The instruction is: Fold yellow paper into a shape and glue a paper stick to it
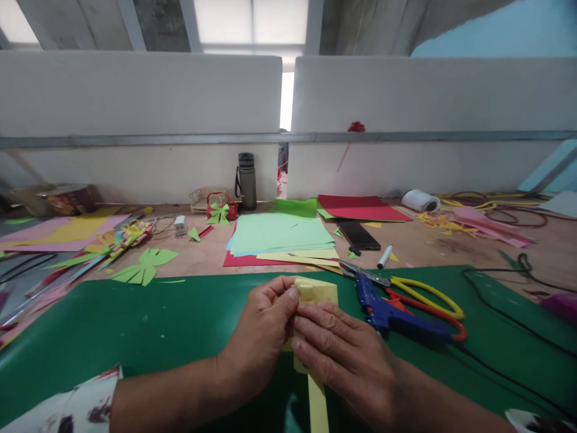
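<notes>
A folded piece of pale yellow paper (322,291) is held up over the green mat, with a long yellow strip (318,406) hanging below it. My left hand (265,328) pinches its left edge between thumb and curled fingers. Against the front of the paper lies my right hand (345,355), its fingers pressed together and meeting the left fingertips. Both hands cover much of the paper, so its full shape is hidden. Just right of my right hand lie a blue glue gun (396,316) and scissors (433,299) with yellow and red handles.
The green mat (180,325) covers the near table. Behind it are stacked coloured sheets (279,233), a black phone (358,234), a white marker (385,257) and a dark bottle (247,181). Green paper leaves (145,266) lie left; a black cable (505,313) crosses the right.
</notes>
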A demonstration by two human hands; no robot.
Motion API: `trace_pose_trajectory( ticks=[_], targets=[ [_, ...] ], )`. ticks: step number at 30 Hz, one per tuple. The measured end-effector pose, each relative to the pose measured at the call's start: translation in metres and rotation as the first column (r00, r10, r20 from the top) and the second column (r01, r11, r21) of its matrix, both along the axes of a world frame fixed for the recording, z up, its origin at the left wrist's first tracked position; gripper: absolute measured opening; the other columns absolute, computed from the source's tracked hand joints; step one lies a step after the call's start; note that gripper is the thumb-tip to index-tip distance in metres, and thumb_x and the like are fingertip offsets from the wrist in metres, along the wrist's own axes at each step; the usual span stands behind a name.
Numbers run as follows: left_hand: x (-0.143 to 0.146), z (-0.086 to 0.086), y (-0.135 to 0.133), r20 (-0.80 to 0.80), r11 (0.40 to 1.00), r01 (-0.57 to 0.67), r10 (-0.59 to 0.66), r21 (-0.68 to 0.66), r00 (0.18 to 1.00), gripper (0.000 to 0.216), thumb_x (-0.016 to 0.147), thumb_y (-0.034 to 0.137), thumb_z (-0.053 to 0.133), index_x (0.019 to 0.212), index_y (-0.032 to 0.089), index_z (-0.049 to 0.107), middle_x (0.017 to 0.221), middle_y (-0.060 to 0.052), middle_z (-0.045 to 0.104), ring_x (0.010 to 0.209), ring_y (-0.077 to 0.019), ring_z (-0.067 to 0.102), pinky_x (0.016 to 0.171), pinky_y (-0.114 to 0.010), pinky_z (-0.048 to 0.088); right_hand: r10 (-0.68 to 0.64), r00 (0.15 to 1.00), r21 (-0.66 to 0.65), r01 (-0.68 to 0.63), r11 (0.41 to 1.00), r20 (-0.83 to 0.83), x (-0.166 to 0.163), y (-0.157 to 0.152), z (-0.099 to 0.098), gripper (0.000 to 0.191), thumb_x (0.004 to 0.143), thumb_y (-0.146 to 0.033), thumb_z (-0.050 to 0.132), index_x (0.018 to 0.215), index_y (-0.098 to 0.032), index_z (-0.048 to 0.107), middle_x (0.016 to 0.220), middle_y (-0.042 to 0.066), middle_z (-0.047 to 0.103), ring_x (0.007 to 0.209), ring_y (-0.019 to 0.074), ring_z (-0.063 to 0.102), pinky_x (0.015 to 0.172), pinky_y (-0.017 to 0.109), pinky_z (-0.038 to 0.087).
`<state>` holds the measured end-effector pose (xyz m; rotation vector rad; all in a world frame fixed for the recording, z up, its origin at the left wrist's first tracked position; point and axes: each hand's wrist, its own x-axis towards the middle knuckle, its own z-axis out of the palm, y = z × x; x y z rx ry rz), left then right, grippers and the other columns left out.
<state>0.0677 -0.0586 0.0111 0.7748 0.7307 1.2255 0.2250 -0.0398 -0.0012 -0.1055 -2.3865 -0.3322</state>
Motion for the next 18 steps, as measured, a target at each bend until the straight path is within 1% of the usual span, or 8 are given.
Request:
trace_pose_trajectory(
  ticks=[6, 8, 12, 15, 18],
  targets=[
    [-0.0003, 0.0002, 0.0002, -0.008, 1.000, -0.018, 0.018, -0.004, 1.000, 0.017, 0.075, 0.029, 0.066, 0.076, 0.015, 0.056, 0.067, 0.002, 0.057, 0.057, -0.0070, 0.053, 0.058, -0.018, 0.042, -0.001, 0.999, 0.011, 0.001, 1.000, 0.036, 0.0009, 0.0001, 0.0009, 0.031, 0.089, -0.011, 0.037, 0.099, -0.005, 0.065, 0.107, 0.016, 0.068, 0.116, 0.0247, 0.053, 0.099, 0.040, 0.042],
    [-0.0002, -0.0001, 0.0002, -0.015, 1.000, -0.009, 0.009, -0.003, 1.000, 0.016, 0.077, 0.028, 0.065, 0.077, 0.015, 0.056, 0.068, 0.002, 0.058, 0.058, -0.0076, 0.054, 0.059, -0.018, 0.043, 0.008, 1.000, 0.001, -0.008, 1.000, 0.016, 0.0007, 0.0004, -0.0008, 0.032, 0.089, -0.010, 0.036, 0.099, -0.005, 0.065, 0.106, 0.016, 0.068, 0.114, 0.0248, 0.054, 0.099, 0.041, 0.042],
    [0.0002, -0.0008, -0.0001, -0.019, 1.000, -0.007, 0.007, 0.016, 1.000, 0.013, 0.080, 0.027, 0.062, 0.078, 0.016, 0.056, 0.070, 0.002, 0.058, 0.061, -0.0076, 0.054, 0.061, -0.019, 0.043, 0.019, 1.000, -0.005, -0.019, 1.000, 0.004, -0.0002, 0.0008, -0.0021, 0.031, 0.088, -0.010, 0.037, 0.099, -0.005, 0.065, 0.105, 0.015, 0.069, 0.113, 0.0238, 0.055, 0.100, 0.040, 0.041],
    [0.0002, -0.0008, -0.0002, -0.029, 1.000, -0.011, 0.012, 0.009, 0.999, 0.014, 0.080, 0.027, 0.062, 0.078, 0.015, 0.056, 0.069, 0.002, 0.057, 0.058, -0.0066, 0.053, 0.059, -0.017, 0.042, 0.036, 0.999, -0.012, -0.036, 0.999, 0.024, -0.0003, 0.0006, -0.0009, 0.030, 0.088, -0.010, 0.037, 0.100, -0.005, 0.065, 0.105, 0.016, 0.068, 0.112, 0.0242, 0.055, 0.099, 0.040, 0.042],
    [-0.0003, -0.0015, -0.0001, -0.040, 1.000, -0.003, 0.004, 0.007, 0.999, 0.014, 0.079, 0.028, 0.063, 0.079, 0.015, 0.057, 0.070, 0.001, 0.059, 0.060, -0.0077, 0.054, 0.060, -0.018, 0.043, 0.035, 0.999, -0.029, -0.035, 0.999, 0.028, -0.0003, 0.0005, 0.0001, 0.029, 0.088, -0.010, 0.038, 0.100, -0.005, 0.065, 0.105, 0.015, 0.069, 0.112, 0.0243, 0.056, 0.098, 0.040, 0.043]
  ],
)
